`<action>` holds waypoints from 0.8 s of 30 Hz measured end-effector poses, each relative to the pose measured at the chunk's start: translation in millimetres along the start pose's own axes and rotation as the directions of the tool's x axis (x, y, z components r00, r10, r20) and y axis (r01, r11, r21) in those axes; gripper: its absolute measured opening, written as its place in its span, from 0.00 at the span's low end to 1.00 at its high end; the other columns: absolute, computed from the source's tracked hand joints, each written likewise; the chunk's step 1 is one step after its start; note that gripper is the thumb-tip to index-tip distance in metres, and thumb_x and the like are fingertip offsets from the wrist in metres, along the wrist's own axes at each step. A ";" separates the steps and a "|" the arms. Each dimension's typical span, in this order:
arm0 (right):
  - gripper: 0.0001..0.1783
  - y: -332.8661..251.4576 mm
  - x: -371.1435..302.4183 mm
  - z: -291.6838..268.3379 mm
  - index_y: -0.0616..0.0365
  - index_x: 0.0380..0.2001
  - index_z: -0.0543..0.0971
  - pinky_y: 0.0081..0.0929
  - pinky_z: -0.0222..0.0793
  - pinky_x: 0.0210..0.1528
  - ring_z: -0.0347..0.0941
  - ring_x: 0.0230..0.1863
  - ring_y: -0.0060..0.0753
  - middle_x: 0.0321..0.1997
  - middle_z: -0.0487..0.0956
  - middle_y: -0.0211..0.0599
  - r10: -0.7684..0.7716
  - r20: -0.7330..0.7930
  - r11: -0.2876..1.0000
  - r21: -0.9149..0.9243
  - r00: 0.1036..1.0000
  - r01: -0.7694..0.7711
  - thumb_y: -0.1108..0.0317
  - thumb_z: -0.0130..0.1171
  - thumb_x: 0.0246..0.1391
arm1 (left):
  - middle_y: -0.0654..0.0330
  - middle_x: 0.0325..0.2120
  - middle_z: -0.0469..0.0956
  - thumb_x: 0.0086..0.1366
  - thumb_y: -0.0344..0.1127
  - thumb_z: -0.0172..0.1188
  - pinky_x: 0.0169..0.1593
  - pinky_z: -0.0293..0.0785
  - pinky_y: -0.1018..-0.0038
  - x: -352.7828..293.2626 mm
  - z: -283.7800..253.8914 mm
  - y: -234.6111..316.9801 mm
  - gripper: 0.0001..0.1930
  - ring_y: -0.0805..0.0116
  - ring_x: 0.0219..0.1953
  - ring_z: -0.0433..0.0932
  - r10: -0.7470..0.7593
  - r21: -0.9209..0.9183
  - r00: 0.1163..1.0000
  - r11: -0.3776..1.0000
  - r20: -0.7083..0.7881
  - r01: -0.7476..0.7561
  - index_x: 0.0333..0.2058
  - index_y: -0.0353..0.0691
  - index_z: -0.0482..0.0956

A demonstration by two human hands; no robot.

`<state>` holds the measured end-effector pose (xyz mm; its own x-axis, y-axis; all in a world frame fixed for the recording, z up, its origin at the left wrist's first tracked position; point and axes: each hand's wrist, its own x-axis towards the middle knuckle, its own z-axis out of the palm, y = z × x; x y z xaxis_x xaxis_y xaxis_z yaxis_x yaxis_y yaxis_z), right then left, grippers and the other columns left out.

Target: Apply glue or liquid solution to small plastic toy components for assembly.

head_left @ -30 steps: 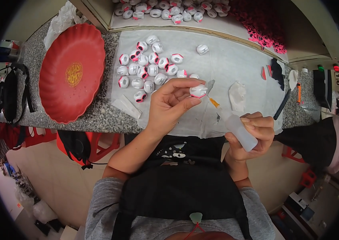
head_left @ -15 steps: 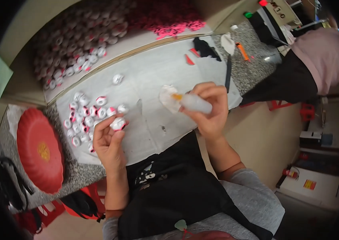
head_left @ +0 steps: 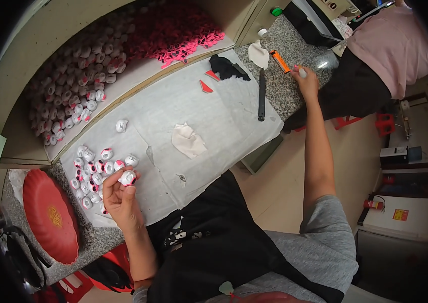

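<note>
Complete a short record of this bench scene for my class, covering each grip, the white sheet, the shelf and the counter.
Left grip: holds a rounded white-and-pink piece
Right grip: reached out to the right, on a pale bottle, mostly hidden
White sheet: clustered pieces at left; crumpled white wipe near the middle
Shelf: white pieces beside a pink pile
Counter: red scalloped tray at left; orange tool at right

1. The person's left forearm (head_left: 142,252) angles up and leftward; the left grip (head_left: 122,203) is raised and drawn into a pinch.
2. The right arm (head_left: 319,156) is stretched far forward, nearly straight, the right grip (head_left: 306,83) curled at its end.
</note>
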<state>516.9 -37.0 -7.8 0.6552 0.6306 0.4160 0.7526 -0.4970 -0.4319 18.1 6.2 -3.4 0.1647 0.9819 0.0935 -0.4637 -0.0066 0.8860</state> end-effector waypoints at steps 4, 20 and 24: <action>0.14 -8.9 8.8 7.3 0.57 0.27 0.75 0.35 0.64 0.32 0.70 0.30 0.45 0.26 0.74 0.44 0.112 0.044 0.967 -0.233 0.993 -0.099 0.60 0.57 0.36 | 0.51 0.35 0.70 0.46 0.26 0.57 0.42 0.67 0.69 -1.1 0.0 1.2 0.16 0.64 0.36 0.71 0.005 0.009 1.000 1.000 -0.013 -0.005 0.36 0.33 0.67; 0.06 -267.8 -181.1 8.1 0.66 0.25 0.69 0.17 0.61 0.24 0.65 0.21 0.23 0.24 0.70 0.38 -0.421 0.595 0.353 0.803 0.685 -0.481 0.78 0.52 0.40 | 0.51 0.37 0.68 0.47 0.16 0.50 0.43 0.66 0.76 -3.0 -9.8 3.1 0.16 0.67 0.42 0.68 -0.077 -0.108 0.991 0.990 0.109 0.089 0.38 0.30 0.65; 0.09 -282.7 -205.2 17.0 0.67 0.28 0.70 0.18 0.63 0.23 0.66 0.21 0.25 0.25 0.71 0.41 -0.437 0.552 0.300 0.834 0.710 -0.463 0.82 0.53 0.38 | 0.52 0.38 0.69 0.48 0.18 0.52 0.43 0.65 0.78 -1.2 -5.7 8.1 0.15 0.69 0.42 0.68 -0.063 -0.194 0.987 0.977 0.149 0.091 0.38 0.30 0.65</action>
<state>168.5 -15.8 15.3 0.0998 0.9941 0.0428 -0.1319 0.0558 -0.9897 9.2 6.1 1.0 0.3210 0.9413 0.1044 -0.6068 0.1198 0.7857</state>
